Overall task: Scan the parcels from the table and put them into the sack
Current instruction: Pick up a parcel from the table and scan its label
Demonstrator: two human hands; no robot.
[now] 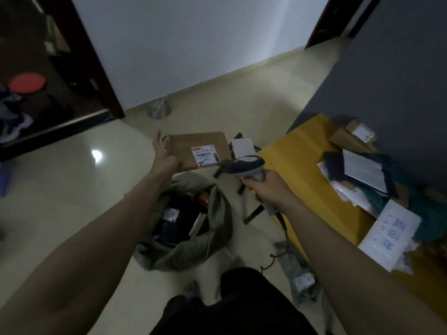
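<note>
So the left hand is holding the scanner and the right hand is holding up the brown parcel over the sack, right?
Swapped: the head view shows the left hand holding up the brown parcel and the right hand gripping the scanner. The parcel is above the sack.

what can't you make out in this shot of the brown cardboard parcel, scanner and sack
Head view:
- White label on the brown cardboard parcel: print too small.
- Grey-green fabric sack: contents dark.
- Left hand: fingers behind parcel.
- Grey handheld scanner: right hand covers trigger.

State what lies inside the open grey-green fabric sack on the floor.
Inside the grey-green fabric sack are a dark parcel with a white label, a red-orange item and a flat pale-edged package. Anything beneath them is covered.
</note>
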